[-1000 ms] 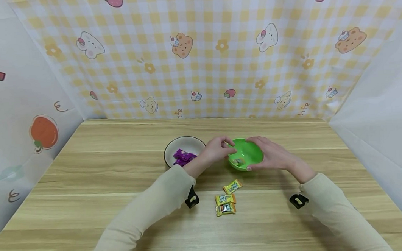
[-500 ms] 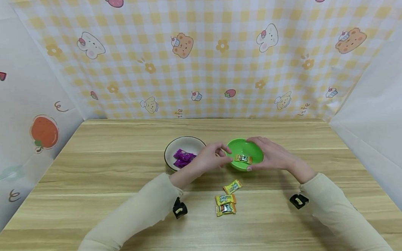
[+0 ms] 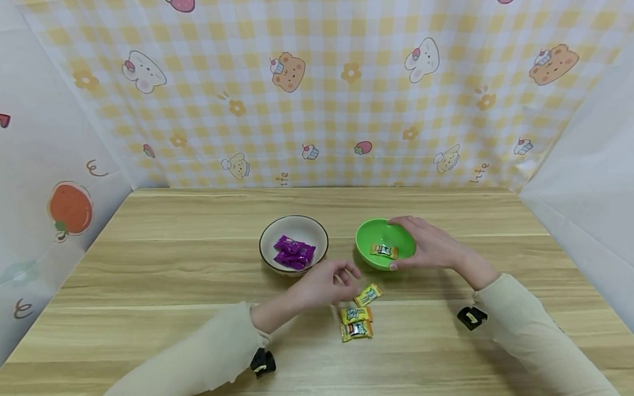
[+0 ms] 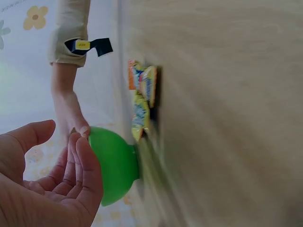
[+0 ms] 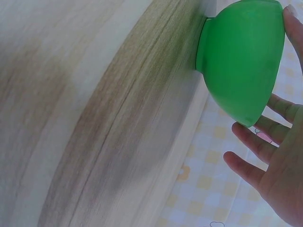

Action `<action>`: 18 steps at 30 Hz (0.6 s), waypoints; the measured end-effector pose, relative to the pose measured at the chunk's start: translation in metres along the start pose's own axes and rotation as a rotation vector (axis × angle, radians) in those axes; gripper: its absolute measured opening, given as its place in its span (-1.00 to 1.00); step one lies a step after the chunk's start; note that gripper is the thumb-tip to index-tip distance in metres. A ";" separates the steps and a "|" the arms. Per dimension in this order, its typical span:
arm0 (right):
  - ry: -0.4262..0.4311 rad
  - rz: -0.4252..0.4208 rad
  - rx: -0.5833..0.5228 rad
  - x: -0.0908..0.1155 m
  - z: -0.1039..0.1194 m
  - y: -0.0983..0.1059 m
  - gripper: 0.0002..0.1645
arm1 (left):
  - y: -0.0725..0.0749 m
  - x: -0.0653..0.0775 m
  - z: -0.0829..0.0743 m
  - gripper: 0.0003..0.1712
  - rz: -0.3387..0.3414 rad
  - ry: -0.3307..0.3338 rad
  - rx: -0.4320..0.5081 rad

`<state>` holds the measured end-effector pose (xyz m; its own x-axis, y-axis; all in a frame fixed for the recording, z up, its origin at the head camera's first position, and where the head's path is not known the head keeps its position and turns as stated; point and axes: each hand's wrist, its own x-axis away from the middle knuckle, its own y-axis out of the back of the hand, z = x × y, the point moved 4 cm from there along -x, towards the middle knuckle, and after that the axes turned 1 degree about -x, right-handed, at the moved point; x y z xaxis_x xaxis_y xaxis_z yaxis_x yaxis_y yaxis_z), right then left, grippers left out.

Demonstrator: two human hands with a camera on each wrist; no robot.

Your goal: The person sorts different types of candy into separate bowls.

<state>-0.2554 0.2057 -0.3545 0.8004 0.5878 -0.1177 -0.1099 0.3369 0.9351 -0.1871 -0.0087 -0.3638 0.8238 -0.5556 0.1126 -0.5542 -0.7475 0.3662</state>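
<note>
My right hand (image 3: 432, 244) holds the green bowl (image 3: 391, 233) by its rim, thumb on the near side and fingers on the far side. One yellow wrapped candy (image 3: 384, 251) lies inside. In the right wrist view the bowl (image 5: 244, 61) stands upright on its foot, with fingertips at its rim. My left hand (image 3: 321, 286) hovers left of the yellow candies, fingers loosely bent, nothing in them. Closest to it lies a yellow candy (image 3: 368, 294); two more, a candy (image 3: 356, 315) and another candy (image 3: 356, 330), lie side by side nearer me.
Left of the green bowl stands a white bowl (image 3: 268, 239) with a dark rim, holding several purple wrapped candies (image 3: 295, 253). Both bowls are on a wood-grain table (image 3: 191, 258). A yellow checked cloth (image 3: 323, 114) hangs behind its back edge.
My left hand has drawn back from the green bowl, toward me and slightly left, uncovering the candy inside and the white bowl's right side. The right hand stays on the green bowl.
</note>
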 end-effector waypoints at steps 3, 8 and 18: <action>0.000 -0.001 0.003 0.000 0.000 0.000 0.11 | -0.004 0.005 0.008 -0.75 0.017 0.002 -0.027; -0.003 0.001 0.001 0.000 0.000 0.000 0.12 | -0.007 0.008 0.016 -0.73 0.027 -0.030 -0.090; -0.001 0.003 -0.002 0.000 -0.001 -0.001 0.12 | -0.015 0.008 0.021 -0.76 0.049 -0.113 -0.098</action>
<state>-0.2557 0.2058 -0.3553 0.8009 0.5877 -0.1150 -0.1130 0.3369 0.9347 -0.1749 -0.0094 -0.3881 0.7746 -0.6318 0.0297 -0.5743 -0.6828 0.4516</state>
